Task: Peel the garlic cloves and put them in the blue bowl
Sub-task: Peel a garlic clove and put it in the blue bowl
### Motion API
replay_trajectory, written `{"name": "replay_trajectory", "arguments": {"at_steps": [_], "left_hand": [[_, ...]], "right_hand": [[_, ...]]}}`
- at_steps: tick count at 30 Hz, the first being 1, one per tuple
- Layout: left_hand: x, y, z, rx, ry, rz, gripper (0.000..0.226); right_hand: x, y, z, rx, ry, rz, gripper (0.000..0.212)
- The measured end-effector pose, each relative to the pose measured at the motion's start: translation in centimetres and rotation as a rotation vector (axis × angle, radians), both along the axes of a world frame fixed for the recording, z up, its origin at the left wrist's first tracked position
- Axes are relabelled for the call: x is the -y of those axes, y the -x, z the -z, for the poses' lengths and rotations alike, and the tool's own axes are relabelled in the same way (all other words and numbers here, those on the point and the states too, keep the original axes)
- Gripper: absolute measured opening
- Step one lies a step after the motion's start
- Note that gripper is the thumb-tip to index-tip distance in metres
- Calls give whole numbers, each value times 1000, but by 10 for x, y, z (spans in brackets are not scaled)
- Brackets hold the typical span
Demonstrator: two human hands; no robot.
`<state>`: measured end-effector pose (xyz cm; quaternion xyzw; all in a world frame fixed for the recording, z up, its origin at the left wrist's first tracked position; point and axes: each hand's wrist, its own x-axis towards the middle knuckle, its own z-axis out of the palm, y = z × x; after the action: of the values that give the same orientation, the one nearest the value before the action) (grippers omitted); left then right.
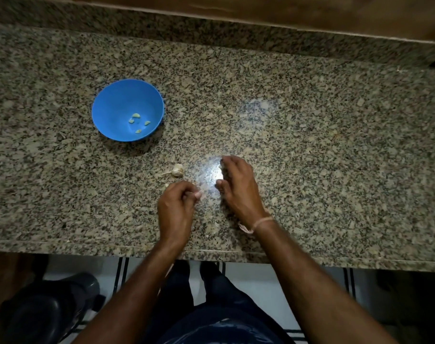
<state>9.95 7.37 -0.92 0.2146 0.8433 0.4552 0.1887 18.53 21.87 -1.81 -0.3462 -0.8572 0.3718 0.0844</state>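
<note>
The blue bowl (105,108) stands at the left on the granite counter with several peeled garlic cloves (136,115) lying in its bottom. Part of a garlic bulb (178,170) with its dry stem lies between the bowl and my hands. My left hand (176,207) is just below the bulb, its fingers curled and its thumb and forefinger pinching a small pale garlic piece (197,194). To its right, my right hand (238,187) lies with fingers stretched forward, the fingertips touching the counter. A small pale bit (166,185) sits by my left knuckles.
The granite counter (310,132) runs the full width, with its front edge just below my wrists and a raised back ledge along the top. A bright light glare falls between my hands. On the floor at the lower left stands a dark object (50,309).
</note>
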Motion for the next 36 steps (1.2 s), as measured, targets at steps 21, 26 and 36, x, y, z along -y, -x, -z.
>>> {"name": "replay_trajectory", "arguments": {"at_steps": [21,26,36], "left_hand": [[38,-6,5,203,-1,-176,6],[37,-6,-1,224,-2,-182,7],[42,-6,2,261,-10,-215,7]], "right_hand": [[68,-57,-1,-23,86,34,51],[62,-17,-10,-140,184,12,33],[53,-35,11,57,-90,1,41]]}}
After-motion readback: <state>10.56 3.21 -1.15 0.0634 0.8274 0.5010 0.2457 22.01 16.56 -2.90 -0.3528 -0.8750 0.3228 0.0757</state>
